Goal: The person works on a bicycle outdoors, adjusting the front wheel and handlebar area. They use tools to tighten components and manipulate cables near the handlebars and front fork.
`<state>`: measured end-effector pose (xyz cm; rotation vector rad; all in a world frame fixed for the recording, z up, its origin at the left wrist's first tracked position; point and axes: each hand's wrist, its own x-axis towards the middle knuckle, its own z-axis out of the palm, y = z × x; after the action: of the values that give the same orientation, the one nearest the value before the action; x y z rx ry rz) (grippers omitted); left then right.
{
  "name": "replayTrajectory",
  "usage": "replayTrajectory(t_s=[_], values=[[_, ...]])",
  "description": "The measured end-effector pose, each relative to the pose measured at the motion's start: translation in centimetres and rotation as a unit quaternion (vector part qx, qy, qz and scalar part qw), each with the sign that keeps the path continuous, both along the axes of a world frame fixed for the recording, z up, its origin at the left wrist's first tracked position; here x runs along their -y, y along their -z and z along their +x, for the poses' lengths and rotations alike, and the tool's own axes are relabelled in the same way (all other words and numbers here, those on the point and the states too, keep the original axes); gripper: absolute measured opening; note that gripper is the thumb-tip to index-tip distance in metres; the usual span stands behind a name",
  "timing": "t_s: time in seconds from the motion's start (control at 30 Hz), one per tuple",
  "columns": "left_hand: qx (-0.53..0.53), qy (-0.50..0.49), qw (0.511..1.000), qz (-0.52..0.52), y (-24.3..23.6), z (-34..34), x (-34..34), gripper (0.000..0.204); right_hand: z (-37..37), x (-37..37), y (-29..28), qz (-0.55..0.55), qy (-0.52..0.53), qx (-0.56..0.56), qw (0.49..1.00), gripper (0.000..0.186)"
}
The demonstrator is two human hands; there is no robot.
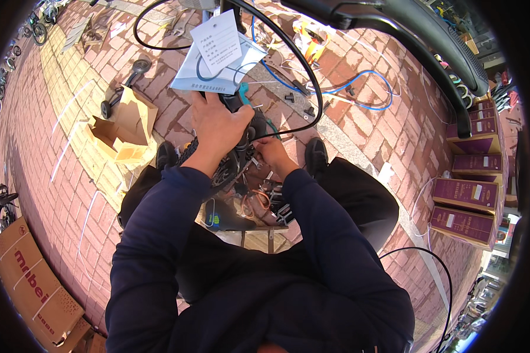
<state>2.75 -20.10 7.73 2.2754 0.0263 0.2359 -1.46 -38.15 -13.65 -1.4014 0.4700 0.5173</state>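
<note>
My left hand (218, 123) is wrapped over a dark bicycle part (232, 101) below a white paper tag (217, 40) and a pale printed sheet (191, 73). My right hand (271, 150) has its fingertips closed at small metal parts beside a black toothed part (256, 126); what they grip is too small to make out. A black cable (317, 100) loops past both hands. Beneath them are a tray of tools (259, 200) and a small dark case with a green mark (213, 219).
Around me are an open cardboard box (118, 138), a small wheeled part (135, 73), blue cable (374, 73), a yellow-orange item (312, 38), stacked purple cartons (462, 194), a black frame (430, 50), a large cardboard carton (32, 276) and bicycles (3, 200) along the left.
</note>
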Motion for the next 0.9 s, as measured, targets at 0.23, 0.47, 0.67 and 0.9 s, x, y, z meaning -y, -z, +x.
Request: replayTrajectory(t_s=[0.23,0.47,0.67,0.9], values=[[0.0,-0.006,1.0,0.011,0.0,0.0,0.1,0.089,-0.2,0.0,0.6,0.077,0.042,-0.032,0.996,0.014],[-0.009,-0.009,1.0,0.024,0.0,0.0,0.2,0.088,-0.1,0.0,0.6,0.106,0.025,-0.022,0.994,0.013],[-0.005,-0.012,1.0,0.016,-0.1,0.0,0.2,0.088,-0.5,0.1,-0.8,0.077,0.007,-0.011,0.997,0.017],[0.004,-0.009,1.0,0.012,-0.2,-0.1,0.2,0.086,-1.0,-0.3,-1.0,-0.045,-0.045,0.007,0.998,0.038]])
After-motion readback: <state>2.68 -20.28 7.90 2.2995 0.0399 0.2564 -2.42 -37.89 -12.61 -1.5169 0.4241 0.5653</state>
